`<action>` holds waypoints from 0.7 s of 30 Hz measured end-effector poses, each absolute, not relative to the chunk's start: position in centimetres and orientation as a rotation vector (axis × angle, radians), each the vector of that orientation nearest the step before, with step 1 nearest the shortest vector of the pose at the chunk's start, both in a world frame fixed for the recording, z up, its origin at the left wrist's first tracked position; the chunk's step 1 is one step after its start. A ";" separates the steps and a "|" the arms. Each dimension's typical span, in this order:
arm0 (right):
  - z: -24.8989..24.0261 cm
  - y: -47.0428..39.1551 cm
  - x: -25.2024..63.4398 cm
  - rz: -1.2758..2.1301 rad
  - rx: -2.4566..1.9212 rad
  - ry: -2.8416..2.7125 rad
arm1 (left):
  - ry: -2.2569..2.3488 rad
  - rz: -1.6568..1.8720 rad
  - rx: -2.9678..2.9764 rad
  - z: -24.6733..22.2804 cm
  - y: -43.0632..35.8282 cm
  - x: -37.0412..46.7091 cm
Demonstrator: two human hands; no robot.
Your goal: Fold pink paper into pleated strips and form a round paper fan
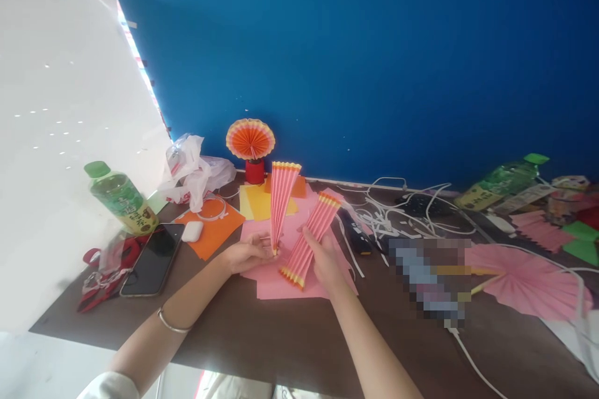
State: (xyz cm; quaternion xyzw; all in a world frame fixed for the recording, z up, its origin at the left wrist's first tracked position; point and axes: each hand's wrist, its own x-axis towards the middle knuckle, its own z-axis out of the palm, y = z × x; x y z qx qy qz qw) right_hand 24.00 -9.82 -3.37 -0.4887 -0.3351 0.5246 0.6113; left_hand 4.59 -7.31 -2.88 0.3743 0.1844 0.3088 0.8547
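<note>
My left hand [253,253] pinches the narrow lower end of a pleated pink paper fan [283,199], which stands upright and spreads toward its yellow-and-orange top edge. Closed around the right side of a pleated pink paper strip [306,243] is my right hand [325,259]. That strip is tilted, with yellow and orange bands at both ends. Both pieces are held above a stack of pink paper sheets [274,287] on the dark table. Behind them, a round orange, pink and yellow pleated rosette [250,139] stands on a red spool-like base [255,171].
Yellow paper [255,202] and orange paper [210,230] lie behind and left. A phone [153,260], red-handled scissors [105,287] and a green-capped bottle [122,199] are at left. Tangled white cables [388,218], a pixelated object [428,280] and a pink pleated fan [533,280] lie right.
</note>
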 end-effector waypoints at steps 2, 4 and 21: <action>-3.4 -9.9 23.8 1.194 -1.190 -0.805 | 0.395 0.641 0.791 -2.8 -7.3 4.6; -3.2 -10.1 23.5 1.194 -1.196 -0.836 | 0.382 0.628 0.800 -2.7 -7.4 4.6; -1.3 -10.6 22.9 1.132 -1.172 -0.919 | 0.328 0.615 0.882 -1.9 -7.8 4.7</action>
